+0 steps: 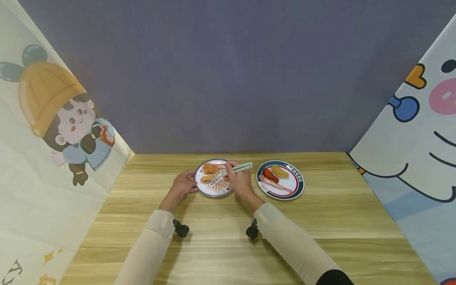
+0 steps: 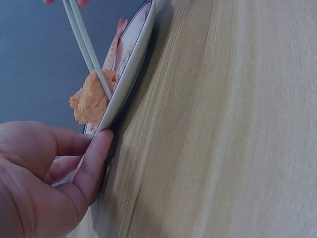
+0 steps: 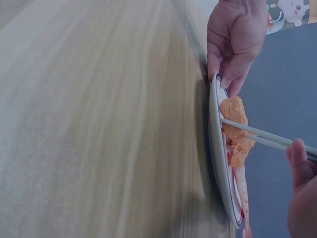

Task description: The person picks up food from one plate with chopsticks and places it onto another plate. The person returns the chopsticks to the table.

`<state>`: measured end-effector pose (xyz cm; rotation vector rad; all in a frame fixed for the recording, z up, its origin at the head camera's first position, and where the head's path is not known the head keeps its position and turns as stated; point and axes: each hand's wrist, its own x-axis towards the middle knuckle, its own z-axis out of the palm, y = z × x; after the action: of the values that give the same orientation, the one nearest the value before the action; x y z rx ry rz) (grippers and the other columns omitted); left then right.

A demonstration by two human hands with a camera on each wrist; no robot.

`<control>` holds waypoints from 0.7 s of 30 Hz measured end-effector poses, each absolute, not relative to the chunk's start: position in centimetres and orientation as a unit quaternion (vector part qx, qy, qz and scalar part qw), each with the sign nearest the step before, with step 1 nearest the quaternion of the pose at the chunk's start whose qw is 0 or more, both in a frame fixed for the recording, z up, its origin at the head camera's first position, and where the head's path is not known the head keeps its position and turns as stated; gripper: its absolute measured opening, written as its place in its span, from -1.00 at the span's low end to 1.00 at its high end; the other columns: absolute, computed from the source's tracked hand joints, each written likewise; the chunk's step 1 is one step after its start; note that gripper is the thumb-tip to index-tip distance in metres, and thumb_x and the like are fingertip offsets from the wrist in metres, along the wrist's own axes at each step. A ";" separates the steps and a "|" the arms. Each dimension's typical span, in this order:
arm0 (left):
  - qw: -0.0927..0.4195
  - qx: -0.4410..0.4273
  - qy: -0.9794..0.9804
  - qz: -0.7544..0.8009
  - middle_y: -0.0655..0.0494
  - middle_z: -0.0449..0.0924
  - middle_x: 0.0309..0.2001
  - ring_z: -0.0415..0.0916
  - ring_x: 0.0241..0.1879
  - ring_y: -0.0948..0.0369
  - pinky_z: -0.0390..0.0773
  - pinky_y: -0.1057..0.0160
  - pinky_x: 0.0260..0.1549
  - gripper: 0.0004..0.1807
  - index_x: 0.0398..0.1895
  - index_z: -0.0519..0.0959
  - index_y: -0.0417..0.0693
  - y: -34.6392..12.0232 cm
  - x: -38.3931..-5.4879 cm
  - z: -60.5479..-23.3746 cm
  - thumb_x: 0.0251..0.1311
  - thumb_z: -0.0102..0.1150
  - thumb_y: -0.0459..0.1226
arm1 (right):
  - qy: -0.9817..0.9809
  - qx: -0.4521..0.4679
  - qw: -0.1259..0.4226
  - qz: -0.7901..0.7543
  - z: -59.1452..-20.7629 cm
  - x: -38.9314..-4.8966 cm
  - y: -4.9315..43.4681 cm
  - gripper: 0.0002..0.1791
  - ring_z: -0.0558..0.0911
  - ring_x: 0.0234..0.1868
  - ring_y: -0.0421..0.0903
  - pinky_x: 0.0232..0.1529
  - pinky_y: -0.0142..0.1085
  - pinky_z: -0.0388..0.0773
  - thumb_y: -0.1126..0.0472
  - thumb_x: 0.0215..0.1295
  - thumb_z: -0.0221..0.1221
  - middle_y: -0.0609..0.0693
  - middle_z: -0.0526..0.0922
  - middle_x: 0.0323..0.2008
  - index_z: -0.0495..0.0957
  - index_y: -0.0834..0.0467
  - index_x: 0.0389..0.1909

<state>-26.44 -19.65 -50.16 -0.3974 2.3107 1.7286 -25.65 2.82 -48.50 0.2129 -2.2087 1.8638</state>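
My left hand (image 1: 182, 185) grips the left rim of a white patterned plate (image 1: 211, 194), its thumb and fingers on either side of the edge. In my right hand (image 1: 240, 181) is a pair of pale green chopsticks (image 1: 243, 167). Their tips reach down to a fried chicken piece (image 3: 233, 110) on that plate, one stick on each side of it in the right wrist view. Behind it lie a second fried piece (image 3: 241, 150) and a long pink shrimp-like piece (image 3: 241, 184). My right hand partly covers the plate's right side in the head view.
To the right stands a second plate (image 1: 300, 185) with a dark green rim. It bears a reddish-brown drumstick (image 1: 270, 175), a yellow fried piece (image 1: 279, 171) and a long pink piece (image 1: 276, 184). A grey wall (image 1: 235, 79) rises behind the wooden table (image 1: 213, 253); cartoon-printed panels flank it.
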 end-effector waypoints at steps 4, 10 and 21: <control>0.113 -0.137 0.787 0.590 -0.26 0.46 0.06 0.59 -0.31 0.17 0.84 0.27 -0.20 -0.37 0.44 0.34 -0.27 -19.7 -26.4 -50.1 0.27 0.06 -0.59 | -0.735 0.061 0.121 0.665 -48.8 -25.6 2.9 -0.71 0.71 -0.43 0.42 -0.41 0.22 0.75 0.23 0.47 0.15 0.51 0.66 -0.34 0.65 0.39 -0.04; 0.115 -0.138 0.788 0.589 -0.26 0.46 0.07 0.59 -0.31 0.17 0.84 0.27 -0.20 -0.36 0.45 0.33 -0.27 -19.6 -26.3 -50.0 0.27 0.06 -0.59 | -0.717 0.038 0.111 0.688 -49.0 -25.5 3.2 -0.69 0.71 -0.40 0.44 -0.34 0.24 0.75 0.21 0.49 0.13 0.52 0.64 -0.32 0.64 0.41 -0.02; 0.114 -0.144 0.789 0.586 -0.24 0.46 0.04 0.58 -0.35 0.19 0.84 0.30 -0.26 -0.37 0.43 0.36 -0.27 -19.5 -26.3 -49.7 0.24 0.07 -0.59 | -0.696 0.001 0.119 0.708 -49.1 -25.6 4.6 -0.71 0.66 -0.64 -0.26 -0.34 0.18 0.78 0.21 0.47 0.14 0.53 0.65 -0.25 0.66 0.36 -0.05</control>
<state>-26.25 -19.49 -49.72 -0.4232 2.3135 1.7174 -25.59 4.63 -49.11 0.0019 -2.0363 2.0699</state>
